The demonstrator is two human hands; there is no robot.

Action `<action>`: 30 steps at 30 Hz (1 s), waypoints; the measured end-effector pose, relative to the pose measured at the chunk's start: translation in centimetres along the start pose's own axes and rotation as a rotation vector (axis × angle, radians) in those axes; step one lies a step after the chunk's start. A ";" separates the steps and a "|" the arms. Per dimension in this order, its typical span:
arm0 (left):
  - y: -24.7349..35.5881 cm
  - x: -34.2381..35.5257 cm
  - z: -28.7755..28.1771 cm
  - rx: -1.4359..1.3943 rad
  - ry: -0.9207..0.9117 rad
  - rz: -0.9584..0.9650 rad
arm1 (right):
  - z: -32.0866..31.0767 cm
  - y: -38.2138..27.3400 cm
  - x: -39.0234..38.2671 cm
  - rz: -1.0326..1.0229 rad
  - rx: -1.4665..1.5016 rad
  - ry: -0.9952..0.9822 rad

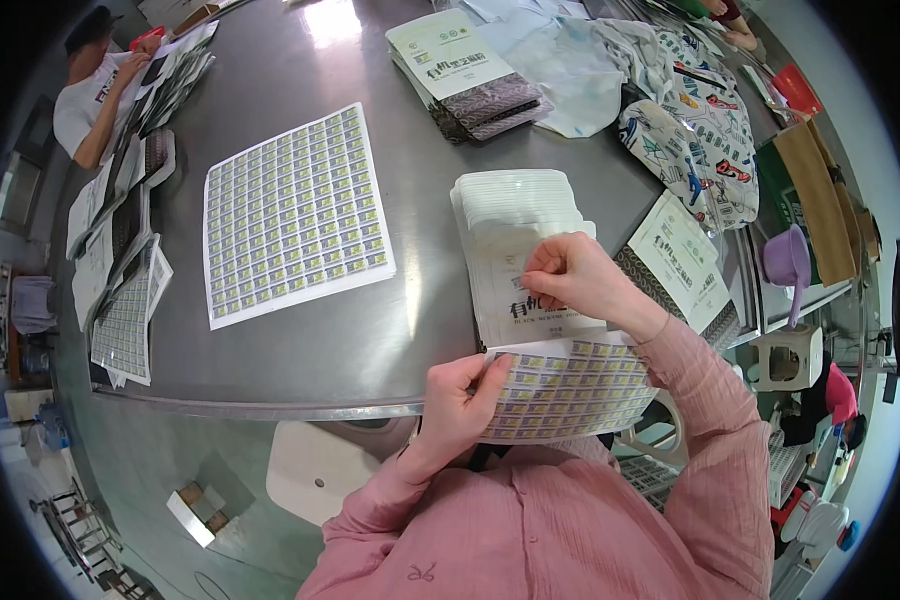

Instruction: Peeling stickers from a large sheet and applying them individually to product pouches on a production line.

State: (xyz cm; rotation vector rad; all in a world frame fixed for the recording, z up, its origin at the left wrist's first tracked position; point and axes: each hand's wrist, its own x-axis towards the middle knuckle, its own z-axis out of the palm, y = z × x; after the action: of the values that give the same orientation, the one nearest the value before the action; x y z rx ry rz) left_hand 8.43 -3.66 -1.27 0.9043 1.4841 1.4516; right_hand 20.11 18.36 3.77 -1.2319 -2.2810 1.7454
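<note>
My left hand [458, 405] pinches the upper left corner of a sticker sheet [575, 390], printed with rows of small yellow-green and purple labels. The sheet hangs over the table's front edge against my pink shirt. Just beyond it, a fanned stack of white pouches [515, 205] with dark lettering lies on the table. Over the nearest pouch is my right hand [580, 280], thumb and forefinger pressed together near the lettering. Whatever sits between those fingertips is too small to make out.
A stack of label sheets [295, 210] lies left on the metal table [415, 250]. More pouches [460, 75] are piled at the back, others [678, 255] at right beside a patterned cloth bag [705, 140]. A purple scoop [788, 262] hangs at the right edge. Another person [95, 100] works far left.
</note>
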 end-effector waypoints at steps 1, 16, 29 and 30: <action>-0.3 0.0 0.0 0.008 0.001 0.014 | 0.2 -0.2 0.2 0.023 -0.005 -0.003; 0.0 0.1 -0.7 0.132 -0.083 0.003 | 1.7 -0.3 0.6 0.027 -0.219 0.122; -0.4 0.0 -0.2 0.063 -0.038 0.038 | -0.9 5.7 -6.9 -0.210 -0.717 0.665; -0.6 -0.2 -0.2 0.030 -0.041 0.028 | -0.8 5.8 -7.0 -0.208 -0.716 0.669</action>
State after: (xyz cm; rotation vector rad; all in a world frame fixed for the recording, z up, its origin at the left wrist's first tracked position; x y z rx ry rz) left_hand 8.32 -3.98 -1.81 0.9713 1.4717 1.4259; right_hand 28.55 15.31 2.28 -1.2989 -2.4795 0.3199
